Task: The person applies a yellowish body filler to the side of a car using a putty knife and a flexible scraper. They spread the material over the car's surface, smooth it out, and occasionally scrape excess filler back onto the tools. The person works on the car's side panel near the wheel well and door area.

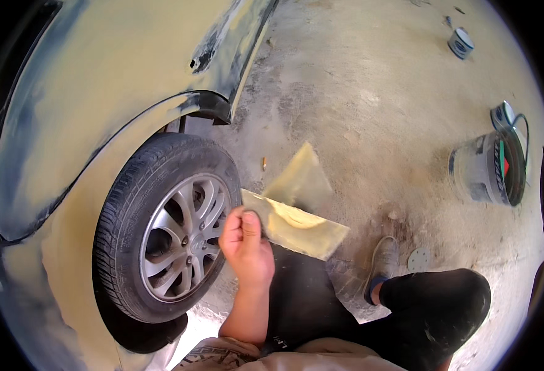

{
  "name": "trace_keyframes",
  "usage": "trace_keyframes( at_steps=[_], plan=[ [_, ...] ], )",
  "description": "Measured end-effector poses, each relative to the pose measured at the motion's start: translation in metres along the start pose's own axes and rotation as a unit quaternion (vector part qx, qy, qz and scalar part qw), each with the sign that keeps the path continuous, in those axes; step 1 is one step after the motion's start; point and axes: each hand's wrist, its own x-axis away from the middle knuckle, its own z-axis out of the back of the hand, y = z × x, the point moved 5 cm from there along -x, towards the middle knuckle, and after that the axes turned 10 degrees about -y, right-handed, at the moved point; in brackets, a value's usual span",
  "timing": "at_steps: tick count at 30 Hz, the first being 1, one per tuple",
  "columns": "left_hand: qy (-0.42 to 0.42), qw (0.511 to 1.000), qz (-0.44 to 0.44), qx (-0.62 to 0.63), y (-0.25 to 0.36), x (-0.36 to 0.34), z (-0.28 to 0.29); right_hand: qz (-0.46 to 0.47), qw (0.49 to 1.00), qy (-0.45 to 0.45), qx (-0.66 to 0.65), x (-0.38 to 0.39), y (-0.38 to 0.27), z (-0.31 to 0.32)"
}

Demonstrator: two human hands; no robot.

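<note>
My left hand [247,253] is closed on one end of a thin rectangular sheet [328,242], its thumb pressed on the upper face. Yellowish paste, like body filler, [293,216] is smeared along the sheet. Beyond it shows a pale yellow, pointed flat piece [303,173], partly covered by the sheet; whether it lies on the floor I cannot tell. Just left of my hand is a car wheel [191,241] with a silver multi-spoke rim and black tyre. Above it, the car body [117,68] carries patchy yellowish filler over dark grey-blue. My right hand does not show.
A transparent bucket [470,167] with a black rim and coloured things inside stands at right, a can [502,115] beside it. Another can [461,43] is farther off. A perforated sanding disc [418,260] lies on the concrete floor [371,123] near my shoe [383,260].
</note>
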Motion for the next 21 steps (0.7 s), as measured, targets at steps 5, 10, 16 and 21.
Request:
trace_keyframes(
  at_steps=[5,10,16,21],
  plan=[
    [0.03,0.999,0.017,-0.019,-0.011,-0.002,-0.042,-0.042,0.999,-0.007,0.011,-0.031,0.013,0.062],
    [0.114,0.992,-0.043,-0.043,0.014,-0.012,-0.072,-0.051,0.998,-0.014,0.038,-0.054,0.0,0.124],
    [0.178,0.976,-0.047,-0.119,0.057,-0.006,-0.104,0.133,0.979,0.034,0.152,-0.087,-0.07,0.206],
    [0.129,0.981,-0.063,-0.129,0.088,-0.006,-0.127,0.218,0.972,0.086,-0.028,-0.019,-0.295,0.15]
  ],
)
